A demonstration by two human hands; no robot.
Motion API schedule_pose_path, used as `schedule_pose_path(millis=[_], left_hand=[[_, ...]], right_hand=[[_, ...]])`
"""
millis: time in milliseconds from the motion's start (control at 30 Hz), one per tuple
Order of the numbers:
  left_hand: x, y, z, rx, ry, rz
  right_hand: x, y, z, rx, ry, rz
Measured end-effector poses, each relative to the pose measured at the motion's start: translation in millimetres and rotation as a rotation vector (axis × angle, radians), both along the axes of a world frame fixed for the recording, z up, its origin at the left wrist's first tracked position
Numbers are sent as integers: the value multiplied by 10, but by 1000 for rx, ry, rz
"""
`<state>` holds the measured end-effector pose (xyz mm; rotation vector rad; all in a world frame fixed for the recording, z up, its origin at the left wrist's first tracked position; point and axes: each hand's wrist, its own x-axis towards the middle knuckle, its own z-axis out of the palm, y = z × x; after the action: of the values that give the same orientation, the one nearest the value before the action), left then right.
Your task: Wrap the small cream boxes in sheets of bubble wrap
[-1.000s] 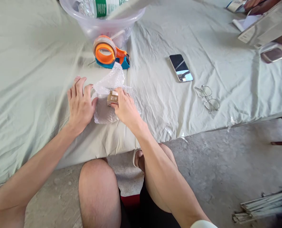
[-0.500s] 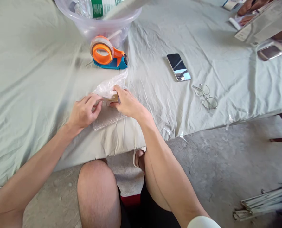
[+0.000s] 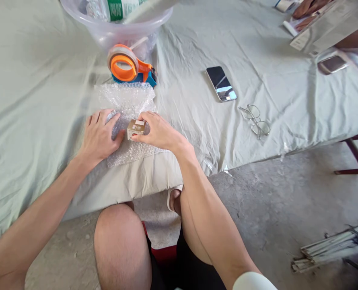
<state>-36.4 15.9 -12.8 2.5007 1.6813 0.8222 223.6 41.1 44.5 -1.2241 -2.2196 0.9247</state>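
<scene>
Head cam: R grip (image 3: pixel 157 131) clamped on small box (image 3: pixel 133 131), on or just over bubble wrap (image 3: pixel 125 105) atop cloth-covered surface (image 3: pixel 185 96); L grip (image 3: pixel 99 136) apart, fingers spread at wrap's L side. Tape dispenser (image 3: pixel 133 67) just beyond wrap.

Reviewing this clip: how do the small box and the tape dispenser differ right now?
The small box is gold-brown and white; the tape dispenser is orange and blue. The box is block-shaped; the dispenser has a round hub. The right hand grips the box; the dispenser stands untouched. Both are over the same pale cloth.
</scene>
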Motion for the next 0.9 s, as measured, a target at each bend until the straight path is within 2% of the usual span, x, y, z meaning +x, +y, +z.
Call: schedule_pose_path(millis=[67,167,267,367,533,667,800,900], left_hand=[[4,-4,13,-37,-5,-15],[27,-27,31,-95,2,-3],[45,-56,31,-97,11,18],[39,-68,14,-118,16,31],[4,-55,-8,-176,44,38],[7,-51,12,-154,41,28],[68,-70,93,-89,48,-66],[121,-89,162,-116,70,-139]], right_hand=[[-1,25,-23,20,62,-70],[71,107,-93,75,130,-257],[223,194,-211,172,85,-483],[343,239,-329,195,81,-599],[327,244,-363,162,93,-607],[332,271,-335,140,76,-591],[346,299,-351,202,69,-618],[291,271,-317,199,38,-604]])
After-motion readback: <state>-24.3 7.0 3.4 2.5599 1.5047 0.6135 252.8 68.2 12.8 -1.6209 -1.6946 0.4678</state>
